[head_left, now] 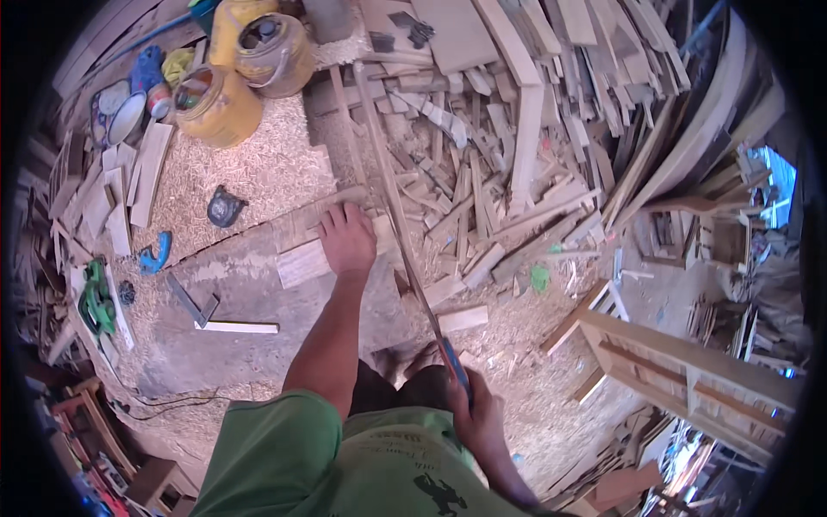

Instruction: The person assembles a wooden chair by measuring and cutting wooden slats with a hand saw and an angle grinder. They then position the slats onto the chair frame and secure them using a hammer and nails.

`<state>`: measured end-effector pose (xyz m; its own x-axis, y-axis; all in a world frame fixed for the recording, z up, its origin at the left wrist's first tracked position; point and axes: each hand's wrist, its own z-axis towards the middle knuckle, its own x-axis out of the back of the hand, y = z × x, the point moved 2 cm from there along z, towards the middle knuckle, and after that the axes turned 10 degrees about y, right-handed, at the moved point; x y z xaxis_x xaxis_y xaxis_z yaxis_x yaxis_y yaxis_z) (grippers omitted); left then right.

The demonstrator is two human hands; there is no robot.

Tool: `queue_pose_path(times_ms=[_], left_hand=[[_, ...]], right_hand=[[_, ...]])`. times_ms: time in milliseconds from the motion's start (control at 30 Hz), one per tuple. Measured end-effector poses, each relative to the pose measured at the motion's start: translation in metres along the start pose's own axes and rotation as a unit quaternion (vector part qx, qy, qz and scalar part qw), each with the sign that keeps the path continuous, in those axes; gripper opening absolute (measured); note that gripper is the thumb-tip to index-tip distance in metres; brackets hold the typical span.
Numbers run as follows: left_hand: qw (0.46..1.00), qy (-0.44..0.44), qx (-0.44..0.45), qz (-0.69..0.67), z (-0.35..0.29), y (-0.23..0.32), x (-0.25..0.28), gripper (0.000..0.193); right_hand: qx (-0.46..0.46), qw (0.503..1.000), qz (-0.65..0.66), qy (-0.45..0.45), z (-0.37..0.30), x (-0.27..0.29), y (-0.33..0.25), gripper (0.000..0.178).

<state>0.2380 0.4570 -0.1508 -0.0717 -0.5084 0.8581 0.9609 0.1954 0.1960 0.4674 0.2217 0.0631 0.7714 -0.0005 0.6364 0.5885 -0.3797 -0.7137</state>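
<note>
My left hand (pixel 349 241) presses on a short wooden board (pixel 303 264) at the right edge of the workbench (pixel 241 336), its fingers bent over the board's far side. The board's right end shows beyond my hand. In my right hand (pixel 479 414) is a handsaw with a blue and red handle (pixel 455 365). Its long narrow blade (pixel 405 215) points away from me, passing just right of the board's end. Whether the teeth touch the wood, I cannot tell.
A try square (pixel 191 303) and a thin wooden strip (pixel 237 327) lie on the bench, with a blue tool (pixel 155 252) and a dark lump (pixel 226 207) farther back. Yellow containers (pixel 228 116) stand among shavings. Offcuts (pixel 457 189) heap beyond the blade; a wooden frame (pixel 689 370) stands right.
</note>
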Motion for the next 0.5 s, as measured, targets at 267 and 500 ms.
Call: queue_pose_path(times_ms=[267,500], left_hand=[[1.000,-0.009,0.015,-0.020,0.005,0.000,-0.002,0.026],[0.999,-0.023,0.022,-0.021,-0.002,-0.002,-0.002,0.031]], right_hand=[[0.046,0.999,-0.021,-0.010,0.157,-0.097,-0.040,0.041],[-0.013,1.000,-0.021,-0.016,0.004,0.007,-0.013,0.041]])
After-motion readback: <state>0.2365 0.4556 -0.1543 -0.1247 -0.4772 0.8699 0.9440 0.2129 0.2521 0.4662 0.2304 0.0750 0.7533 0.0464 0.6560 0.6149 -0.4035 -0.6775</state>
